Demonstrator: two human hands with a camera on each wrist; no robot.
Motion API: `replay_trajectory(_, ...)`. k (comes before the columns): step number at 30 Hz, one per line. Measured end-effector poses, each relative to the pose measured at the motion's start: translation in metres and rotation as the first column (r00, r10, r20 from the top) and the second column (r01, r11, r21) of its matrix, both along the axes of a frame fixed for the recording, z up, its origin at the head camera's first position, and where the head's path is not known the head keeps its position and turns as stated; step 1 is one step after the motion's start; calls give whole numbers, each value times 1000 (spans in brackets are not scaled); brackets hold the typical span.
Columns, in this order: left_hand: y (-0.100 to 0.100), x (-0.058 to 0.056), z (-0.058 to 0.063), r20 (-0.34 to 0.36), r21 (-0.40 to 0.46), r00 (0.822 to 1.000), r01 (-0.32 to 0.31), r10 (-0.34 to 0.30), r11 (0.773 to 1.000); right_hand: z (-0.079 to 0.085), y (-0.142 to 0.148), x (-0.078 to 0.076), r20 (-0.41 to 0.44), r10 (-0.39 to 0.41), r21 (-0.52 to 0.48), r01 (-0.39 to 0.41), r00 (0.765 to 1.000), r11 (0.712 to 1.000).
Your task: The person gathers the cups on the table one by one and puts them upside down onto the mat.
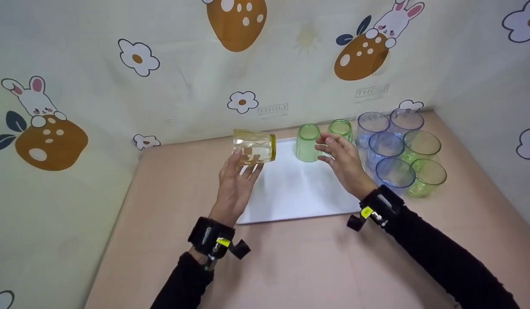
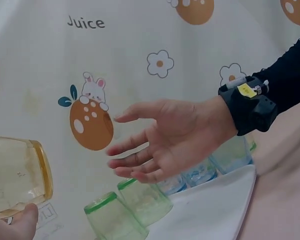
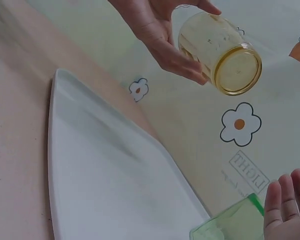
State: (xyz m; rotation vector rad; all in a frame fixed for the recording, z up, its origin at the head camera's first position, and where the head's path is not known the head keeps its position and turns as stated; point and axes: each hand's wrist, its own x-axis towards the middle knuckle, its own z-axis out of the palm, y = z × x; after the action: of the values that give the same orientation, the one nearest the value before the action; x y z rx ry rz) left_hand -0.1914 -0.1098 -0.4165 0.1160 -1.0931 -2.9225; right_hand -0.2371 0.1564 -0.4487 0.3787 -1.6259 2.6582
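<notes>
My left hand (image 1: 235,189) grips a yellow glass (image 1: 253,148) above the left part of a white tray (image 1: 299,189). The glass lies on its side in the air, its thick base toward the right. In the right wrist view, thumb and fingers hold the yellow glass (image 3: 215,55) on opposite sides. My right hand (image 1: 344,163), holding nothing, hovers near two green glasses at the tray's back right. One green glass (image 1: 308,146) stands upside down left of the fingers; the other green glass (image 1: 340,127) is partly hidden behind the hand.
Right of the tray, blue glasses (image 1: 386,148) and green glasses (image 1: 427,176) stand close together, mouths up. A patterned cloth wall (image 1: 183,98) rises behind the pinkish table (image 1: 299,266). Another cloth side (image 1: 497,98) bounds the right.
</notes>
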Motion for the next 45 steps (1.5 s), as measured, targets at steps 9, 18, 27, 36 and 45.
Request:
replay_trajectory(9, 22, -1, 6, -6, 67, 1000, 21, -20, 998, 1, -4, 2, -53, 4, -6, -4, 999, 1000)
replay_trajectory(18, 41, 0, 8, 12, 91, 999, 47, -48, 995, 3, -16, 8, -144, 40, -30, -45, 989, 999)
replay_trajectory(27, 56, 4, 5, 10, 90, 996, 87, -88, 992, 6, -29, 14, -171, 138, 21, -136, 976, 990)
replay_trajectory(36, 64, 8, 4, 9, 98, 994, 107, -109, 989, 7, -33, 16, -153, 115, 45, -109, 981, 993)
replay_trajectory(45, 62, 10, 4, 1, 73, 994, 110, -111, 991, 6, -33, 17, -139, 117, 49, -111, 983, 993)
